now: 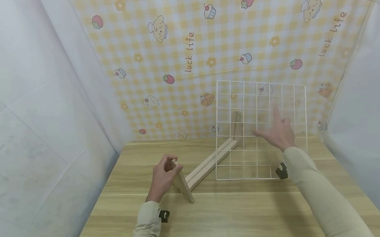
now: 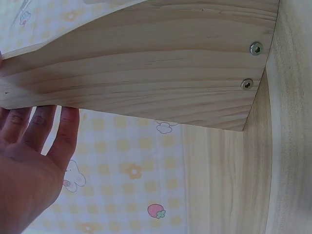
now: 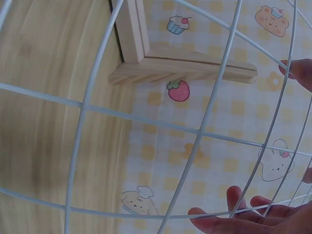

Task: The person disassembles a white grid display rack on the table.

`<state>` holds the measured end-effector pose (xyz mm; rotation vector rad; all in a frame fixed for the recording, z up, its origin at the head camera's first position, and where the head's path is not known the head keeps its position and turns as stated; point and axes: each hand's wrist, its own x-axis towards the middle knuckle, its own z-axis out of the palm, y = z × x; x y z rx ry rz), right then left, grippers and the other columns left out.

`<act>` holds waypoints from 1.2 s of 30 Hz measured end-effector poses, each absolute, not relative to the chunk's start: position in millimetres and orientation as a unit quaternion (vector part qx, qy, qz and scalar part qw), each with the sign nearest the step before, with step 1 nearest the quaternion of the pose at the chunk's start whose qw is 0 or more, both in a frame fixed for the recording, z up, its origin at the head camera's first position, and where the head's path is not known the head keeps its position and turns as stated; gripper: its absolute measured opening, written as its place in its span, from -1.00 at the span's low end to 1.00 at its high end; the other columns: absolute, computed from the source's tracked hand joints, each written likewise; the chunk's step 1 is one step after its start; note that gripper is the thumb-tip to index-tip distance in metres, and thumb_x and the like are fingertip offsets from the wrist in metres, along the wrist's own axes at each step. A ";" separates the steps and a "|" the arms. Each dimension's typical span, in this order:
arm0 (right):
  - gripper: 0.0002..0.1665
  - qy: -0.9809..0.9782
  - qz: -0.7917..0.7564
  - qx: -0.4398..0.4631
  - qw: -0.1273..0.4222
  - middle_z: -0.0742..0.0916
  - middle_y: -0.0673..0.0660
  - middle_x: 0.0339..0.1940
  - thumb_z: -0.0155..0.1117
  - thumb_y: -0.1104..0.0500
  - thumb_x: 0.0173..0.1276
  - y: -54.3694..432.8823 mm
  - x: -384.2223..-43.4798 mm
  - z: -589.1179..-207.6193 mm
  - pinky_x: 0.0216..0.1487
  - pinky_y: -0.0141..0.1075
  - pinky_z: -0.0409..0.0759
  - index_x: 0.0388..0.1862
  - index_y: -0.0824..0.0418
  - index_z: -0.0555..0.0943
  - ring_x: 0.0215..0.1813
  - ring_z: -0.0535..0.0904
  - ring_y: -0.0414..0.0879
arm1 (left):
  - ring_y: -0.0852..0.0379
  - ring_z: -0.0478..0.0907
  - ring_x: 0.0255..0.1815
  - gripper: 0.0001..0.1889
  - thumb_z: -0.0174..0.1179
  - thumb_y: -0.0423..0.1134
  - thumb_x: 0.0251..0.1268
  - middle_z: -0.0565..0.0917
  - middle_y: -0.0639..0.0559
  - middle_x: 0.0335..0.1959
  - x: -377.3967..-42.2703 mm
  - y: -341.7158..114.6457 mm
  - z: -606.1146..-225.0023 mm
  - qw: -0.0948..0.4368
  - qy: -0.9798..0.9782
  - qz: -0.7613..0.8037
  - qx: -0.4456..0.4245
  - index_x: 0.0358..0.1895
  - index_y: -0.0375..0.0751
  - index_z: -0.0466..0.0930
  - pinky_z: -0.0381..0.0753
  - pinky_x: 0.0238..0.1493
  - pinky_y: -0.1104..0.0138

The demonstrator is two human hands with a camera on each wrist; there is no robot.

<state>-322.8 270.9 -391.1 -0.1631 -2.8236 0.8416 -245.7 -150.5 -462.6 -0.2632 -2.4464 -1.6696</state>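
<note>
Near the left front of the table my left hand point(image 1: 161, 178) grips the top of one upright end board point(image 1: 185, 183) of a pale wooden stand point(image 1: 211, 162). In the left wrist view its fingers lie along the lower edge of the board point(image 2: 146, 73), which carries two metal bolts at its wide end. My right hand point(image 1: 280, 132) holds a white wire grid point(image 1: 257, 122) tilted up in front of the stand's far end. In the right wrist view fingertips and thumb meet the wires, and the stand's far upright point(image 3: 195, 68) shows through the mesh.
The stand lies diagonally on the wood-grain table point(image 1: 220, 222). Behind it hangs a yellow checked cloth point(image 1: 176, 51) with cartoon prints, and pale sheets point(image 1: 21, 112) close off both sides. Black camera mounts point(image 1: 164, 216) sit at the wrists.
</note>
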 end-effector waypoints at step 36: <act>0.66 -0.962 0.267 -0.049 -0.035 -0.13 0.74 0.51 0.34 -0.58 0.02 295.2 -314.0 -431.5 0.23 0.61 0.20 0.62 0.14 -0.51 0.44 -0.08 0.78 | 0.00 0.75 -0.20 -0.65 0.42 -0.16 0.19 0.78 -0.07 -0.31 -222.1 -144.9 -462.8 0.116 -0.842 -0.518 -0.095 -0.03 -0.14 0.53 0.68 0.09 -0.12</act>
